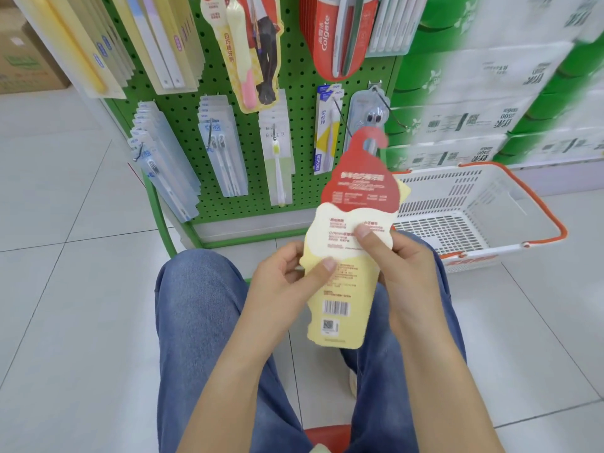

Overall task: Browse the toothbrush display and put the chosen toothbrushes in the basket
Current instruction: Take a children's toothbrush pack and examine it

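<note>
A red and pale yellow carded toothbrush pack (351,253) is held upright in front of me, its printed back with a barcode facing me. My left hand (287,282) pinches its left edge, thumb on the card. My right hand (402,269) grips its right side, thumb pressed on the upper middle. The white basket (510,204) with an orange handle sits on the floor to the right, and I see nothing inside it. The green pegboard display (297,103) ahead carries hanging toothbrush packs, among them a red Colgate pack (327,37).
Stacked green and white tissue packs (490,93) fill the shelf at the right behind the basket. A cardboard box (26,60) stands at the far left. My jeans-clad knees (202,305) are below the hands, over a white tiled floor (65,256).
</note>
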{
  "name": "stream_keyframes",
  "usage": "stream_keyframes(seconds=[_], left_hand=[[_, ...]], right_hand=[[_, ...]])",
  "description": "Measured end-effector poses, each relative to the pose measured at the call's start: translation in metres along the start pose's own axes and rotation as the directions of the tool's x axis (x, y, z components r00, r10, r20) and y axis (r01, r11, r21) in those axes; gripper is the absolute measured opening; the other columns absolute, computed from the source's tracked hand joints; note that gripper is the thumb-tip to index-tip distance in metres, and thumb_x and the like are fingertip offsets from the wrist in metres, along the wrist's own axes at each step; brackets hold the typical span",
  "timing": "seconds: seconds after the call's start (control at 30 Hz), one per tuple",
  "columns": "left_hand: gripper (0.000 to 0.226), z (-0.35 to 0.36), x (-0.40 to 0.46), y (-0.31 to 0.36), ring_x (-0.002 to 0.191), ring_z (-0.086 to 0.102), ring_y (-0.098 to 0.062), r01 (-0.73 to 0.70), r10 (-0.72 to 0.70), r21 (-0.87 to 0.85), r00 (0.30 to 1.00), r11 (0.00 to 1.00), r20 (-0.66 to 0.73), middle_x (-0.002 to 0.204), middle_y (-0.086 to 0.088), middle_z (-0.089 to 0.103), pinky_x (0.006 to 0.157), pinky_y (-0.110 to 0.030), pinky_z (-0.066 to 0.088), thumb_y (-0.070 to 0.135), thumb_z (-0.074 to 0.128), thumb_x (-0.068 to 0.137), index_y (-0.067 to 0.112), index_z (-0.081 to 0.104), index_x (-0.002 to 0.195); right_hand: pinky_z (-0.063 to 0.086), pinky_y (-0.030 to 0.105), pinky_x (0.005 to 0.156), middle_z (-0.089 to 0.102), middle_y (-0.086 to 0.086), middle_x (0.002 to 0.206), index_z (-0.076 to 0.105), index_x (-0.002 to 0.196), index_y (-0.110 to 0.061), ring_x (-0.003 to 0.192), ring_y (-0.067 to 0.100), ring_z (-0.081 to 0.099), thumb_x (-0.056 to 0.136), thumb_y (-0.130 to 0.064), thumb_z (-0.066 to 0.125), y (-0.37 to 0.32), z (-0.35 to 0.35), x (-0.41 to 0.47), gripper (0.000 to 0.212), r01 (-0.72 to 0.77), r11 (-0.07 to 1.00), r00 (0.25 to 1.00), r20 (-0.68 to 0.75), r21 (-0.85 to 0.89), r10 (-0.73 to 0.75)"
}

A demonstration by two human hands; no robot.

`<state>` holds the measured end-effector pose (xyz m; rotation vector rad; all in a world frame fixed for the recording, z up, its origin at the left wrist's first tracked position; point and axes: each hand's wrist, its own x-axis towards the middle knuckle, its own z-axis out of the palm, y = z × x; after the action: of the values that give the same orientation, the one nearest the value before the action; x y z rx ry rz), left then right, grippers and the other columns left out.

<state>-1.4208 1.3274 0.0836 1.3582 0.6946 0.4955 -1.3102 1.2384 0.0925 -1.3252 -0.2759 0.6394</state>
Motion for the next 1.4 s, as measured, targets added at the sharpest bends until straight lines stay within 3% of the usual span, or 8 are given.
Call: stream_keyframes(seconds=[0.1, 0.33, 0.57, 0.83, 1.0, 1.07, 1.2, 1.4], left_hand=[[0.031, 0.002, 0.008, 0.009, 0.093, 0.07, -0.012, -0.082, 0.081, -0.001, 0.99, 0.997, -0.113, 0.104, 0.004, 0.073, 0.079, -0.026, 0.057, 0.023, 0.07, 0.081, 0.021, 0.062, 0.111], [0.012, -0.001, 0.022, 0.036, 0.071, 0.07, -0.01, -0.189, 0.189, 0.025, 0.953, 0.982, -0.236, 0.087, -0.001, 0.074, 0.064, -0.023, 0.057, 0.013, 0.074, 0.082, 0.013, 0.066, 0.09], [0.01, -0.002, 0.021, 0.034, 0.066, 0.069, -0.009, -0.203, 0.198, 0.008, 0.944, 0.979, -0.263, 0.074, 0.002, 0.072, 0.055, -0.02, 0.053, 0.012, 0.073, 0.083, 0.013, 0.063, 0.081], [0.007, -0.004, 0.023, 0.035, 0.066, 0.068, -0.01, -0.17, 0.164, -0.001, 0.948, 0.985, -0.272, 0.076, -0.002, 0.072, 0.053, -0.02, 0.051, 0.015, 0.072, 0.085, 0.013, 0.066, 0.082], [0.007, -0.004, 0.024, 0.033, 0.067, 0.069, -0.01, -0.157, 0.144, -0.02, 0.941, 0.987, -0.307, 0.079, -0.002, 0.073, 0.054, -0.02, 0.051, 0.019, 0.071, 0.086, 0.014, 0.067, 0.085], [0.008, -0.004, 0.024, 0.032, 0.07, 0.07, -0.013, -0.135, 0.126, -0.011, 0.95, 0.991, -0.285, 0.083, -0.004, 0.074, 0.056, -0.023, 0.054, 0.02, 0.071, 0.086, 0.014, 0.066, 0.09], [0.013, 0.002, 0.017, 0.022, 0.08, 0.072, -0.022, -0.002, 0.011, 0.07, 0.992, 0.998, -0.125, 0.093, -0.009, 0.074, 0.064, -0.03, 0.056, 0.017, 0.071, 0.086, 0.012, 0.065, 0.097], [0.02, 0.004, -0.002, -0.007, 0.083, 0.073, -0.01, 0.124, -0.13, 0.118, 0.99, 0.985, 0.047, 0.094, 0.006, 0.076, 0.067, -0.019, 0.056, 0.015, 0.073, 0.084, 0.018, 0.067, 0.103]], right_hand=[[0.055, 0.024, 0.062, 0.074, 0.01, 0.079, 0.074, 0.076, -0.008, 0.072, 0.018, 0.07, 0.074, -0.026, 0.07, 0.0, -0.002, -0.002, 0.019, -0.036, 0.997, 0.993, 0.107, -0.072, 0.044], [0.055, 0.023, 0.063, 0.076, 0.009, 0.083, 0.074, 0.082, -0.004, 0.076, 0.02, 0.073, 0.071, -0.031, 0.07, -0.002, 0.0, -0.005, 0.029, -0.105, 0.979, 0.953, 0.265, -0.174, 0.149], [0.054, 0.023, 0.063, 0.076, 0.008, 0.085, 0.075, 0.084, -0.007, 0.077, 0.02, 0.073, 0.071, -0.031, 0.069, -0.002, 0.0, -0.005, 0.028, -0.11, 0.976, 0.946, 0.283, -0.186, 0.16], [0.057, 0.025, 0.065, 0.076, 0.008, 0.085, 0.074, 0.085, -0.006, 0.077, 0.02, 0.073, 0.072, -0.032, 0.069, -0.002, -0.001, -0.004, 0.03, -0.105, 0.974, 0.942, 0.295, -0.2, 0.162], [0.057, 0.028, 0.064, 0.075, 0.01, 0.086, 0.074, 0.089, -0.008, 0.075, 0.021, 0.072, 0.075, -0.027, 0.066, -0.002, -0.003, -0.003, 0.025, -0.11, 0.987, 0.949, 0.283, -0.116, 0.139], [0.057, 0.034, 0.065, 0.075, 0.013, 0.087, 0.075, 0.087, -0.01, 0.075, 0.024, 0.071, 0.075, -0.025, 0.067, -0.001, -0.002, -0.002, 0.02, -0.114, 0.992, 0.964, 0.234, -0.051, 0.123], [0.057, 0.026, 0.065, 0.075, 0.004, 0.087, 0.071, 0.095, -0.01, 0.076, 0.016, 0.07, 0.083, -0.021, 0.064, 0.002, -0.001, 0.004, 0.017, -0.031, 0.999, 0.996, 0.09, 0.014, 0.03], [0.054, 0.026, 0.064, 0.074, -0.003, 0.086, 0.069, 0.094, -0.016, 0.078, 0.013, 0.068, 0.094, -0.014, 0.059, 0.005, -0.006, 0.006, 0.011, 0.03, 0.999, 0.998, -0.06, 0.041, -0.028]])
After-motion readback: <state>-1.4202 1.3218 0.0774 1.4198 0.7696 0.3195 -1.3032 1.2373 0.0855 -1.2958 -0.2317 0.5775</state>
